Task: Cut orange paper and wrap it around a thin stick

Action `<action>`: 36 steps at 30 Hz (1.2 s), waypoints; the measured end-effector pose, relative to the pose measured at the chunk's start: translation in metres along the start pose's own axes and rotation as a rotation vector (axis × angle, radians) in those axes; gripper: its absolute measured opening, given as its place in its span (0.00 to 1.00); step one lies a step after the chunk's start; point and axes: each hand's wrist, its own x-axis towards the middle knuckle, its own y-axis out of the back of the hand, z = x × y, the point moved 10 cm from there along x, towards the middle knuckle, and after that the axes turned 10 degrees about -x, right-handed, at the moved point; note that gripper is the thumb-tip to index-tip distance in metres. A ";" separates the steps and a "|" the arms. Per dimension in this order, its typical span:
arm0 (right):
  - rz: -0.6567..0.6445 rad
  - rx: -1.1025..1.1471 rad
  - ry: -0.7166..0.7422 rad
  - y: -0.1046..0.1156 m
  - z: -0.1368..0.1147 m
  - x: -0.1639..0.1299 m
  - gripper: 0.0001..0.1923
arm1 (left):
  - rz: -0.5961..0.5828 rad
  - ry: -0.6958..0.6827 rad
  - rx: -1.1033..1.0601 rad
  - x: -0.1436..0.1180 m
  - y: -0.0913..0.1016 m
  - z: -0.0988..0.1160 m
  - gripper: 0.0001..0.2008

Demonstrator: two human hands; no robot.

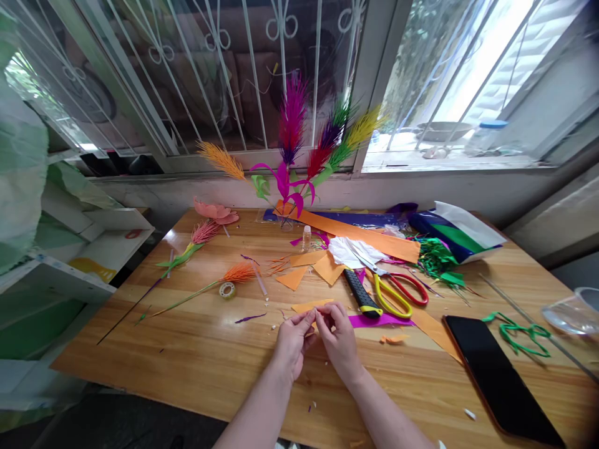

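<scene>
Over the front middle of the wooden table [210,368], my left hand [293,343] and my right hand [339,337] meet fingertip to fingertip. Both are closed in a pinch. Whatever lies between the fingers is too small to make out. Just behind them is a piece of orange paper [306,306], and a magenta paper strip [381,320] runs out to the right of my right hand. A black and yellow utility knife [360,293] and scissors with red and yellow handles [393,296] lie beyond that strip.
A black phone [500,380] lies at the right, near green twisted ties [519,333] and a clear cup [573,312]. At left are an orange paper flower stem [236,273] and a tape roll [227,290]. Behind, colourful paper plumes [292,121] stand in a glass [286,222] beside a small bottle [306,239].
</scene>
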 end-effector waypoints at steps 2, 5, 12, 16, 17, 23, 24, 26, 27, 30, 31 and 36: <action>0.001 -0.009 -0.013 0.000 0.002 0.000 0.04 | -0.011 -0.013 0.017 -0.001 -0.001 0.000 0.14; 0.009 0.001 -0.016 0.001 0.003 0.000 0.03 | -0.033 -0.010 0.040 -0.002 -0.004 0.000 0.14; -0.046 0.317 -0.183 -0.014 0.013 -0.003 0.06 | -0.015 -0.014 -0.019 0.003 -0.003 0.000 0.12; 0.048 0.429 -0.277 -0.007 0.025 -0.002 0.08 | 0.048 -0.020 -0.021 0.007 0.003 0.000 0.10; 0.067 0.428 -0.294 -0.004 0.029 -0.002 0.09 | 0.061 -0.022 -0.015 0.008 0.004 0.001 0.10; 0.073 0.436 -0.319 0.004 0.034 0.003 0.11 | 0.041 -0.020 -0.005 0.007 0.001 0.003 0.12; 0.049 0.445 -0.319 0.002 0.033 0.004 0.11 | 0.029 -0.025 0.007 0.006 0.000 0.004 0.12; -0.013 0.462 -0.317 -0.002 0.029 0.004 0.12 | -0.004 -0.034 0.047 0.005 -0.004 0.005 0.13; -0.045 0.468 -0.315 -0.004 0.027 0.004 0.12 | -0.018 -0.042 0.072 0.005 -0.005 0.006 0.14; -0.105 0.467 -0.317 -0.005 0.023 0.006 0.13 | -0.017 -0.096 0.160 0.005 -0.004 0.012 0.16; -0.123 0.457 -0.316 -0.004 0.022 0.007 0.13 | -0.004 -0.121 0.192 0.005 -0.002 0.016 0.17; -0.245 0.338 -0.216 -0.003 0.005 0.015 0.12 | 0.024 -0.221 0.310 0.005 0.001 0.030 0.17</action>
